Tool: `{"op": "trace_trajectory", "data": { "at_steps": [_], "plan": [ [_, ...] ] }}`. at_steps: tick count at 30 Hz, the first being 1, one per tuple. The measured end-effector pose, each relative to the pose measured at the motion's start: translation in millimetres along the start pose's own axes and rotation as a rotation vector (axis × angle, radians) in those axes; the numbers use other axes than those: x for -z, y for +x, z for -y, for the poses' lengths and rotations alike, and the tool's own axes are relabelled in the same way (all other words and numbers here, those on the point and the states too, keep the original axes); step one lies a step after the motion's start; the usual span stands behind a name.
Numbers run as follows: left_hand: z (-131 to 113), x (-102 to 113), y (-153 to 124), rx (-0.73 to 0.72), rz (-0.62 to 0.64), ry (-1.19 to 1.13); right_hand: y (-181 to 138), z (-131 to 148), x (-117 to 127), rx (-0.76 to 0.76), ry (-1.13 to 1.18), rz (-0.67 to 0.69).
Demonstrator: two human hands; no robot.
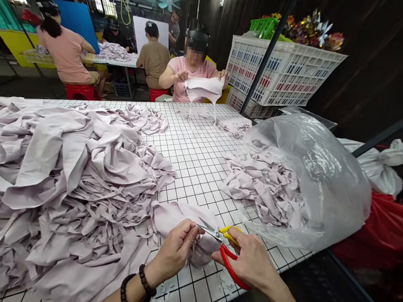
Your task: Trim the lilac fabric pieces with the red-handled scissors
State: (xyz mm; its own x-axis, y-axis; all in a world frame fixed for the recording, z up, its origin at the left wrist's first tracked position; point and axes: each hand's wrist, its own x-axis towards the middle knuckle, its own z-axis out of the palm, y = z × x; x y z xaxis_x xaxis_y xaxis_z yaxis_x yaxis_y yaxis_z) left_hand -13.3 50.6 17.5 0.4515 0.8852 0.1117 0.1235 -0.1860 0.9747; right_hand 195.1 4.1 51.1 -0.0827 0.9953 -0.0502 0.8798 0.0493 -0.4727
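Note:
My left hand, with bead bracelets on its wrist, pinches a piece of pale lilac cloth near the table's front edge. My right hand grips small scissors with one yellow and one red handle. The blades point left at the cloth held by my left hand. A large heap of the same lilac cloth pieces spreads over the left half of the grid-patterned table.
A clear plastic bag holding cloth pieces lies on the right. Across the table a person in pink holds up a white piece. White crates stand behind. Other people work at a far table. A red bag sits at the right.

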Motion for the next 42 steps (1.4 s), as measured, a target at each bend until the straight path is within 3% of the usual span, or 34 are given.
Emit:
{"op": "trace_trajectory", "data": {
  "at_steps": [18,33,35,38,40,42],
  "plan": [
    [-2,-1,-4,-0.004,0.048,-0.009,3,12,0,0.028,-0.035,0.036],
    [4,-1,-6,0.066,0.092,-0.037,1,-3,-16,0.049,-0.193,-0.013],
    [8,-1,-4,0.015,0.074,0.069,1,-8,-17,0.03,-0.164,-0.004],
    [23,2,3,-0.073,-0.066,0.465,4,-26,-10,-0.069,-0.034,0.03],
    [37,3,9,-0.058,-0.122,0.706,13,-44,-1,-0.223,-0.042,-0.015],
    [52,1,17,0.0,-0.073,0.824,30,-62,8,-0.385,-0.149,-0.127]
  ]
}}
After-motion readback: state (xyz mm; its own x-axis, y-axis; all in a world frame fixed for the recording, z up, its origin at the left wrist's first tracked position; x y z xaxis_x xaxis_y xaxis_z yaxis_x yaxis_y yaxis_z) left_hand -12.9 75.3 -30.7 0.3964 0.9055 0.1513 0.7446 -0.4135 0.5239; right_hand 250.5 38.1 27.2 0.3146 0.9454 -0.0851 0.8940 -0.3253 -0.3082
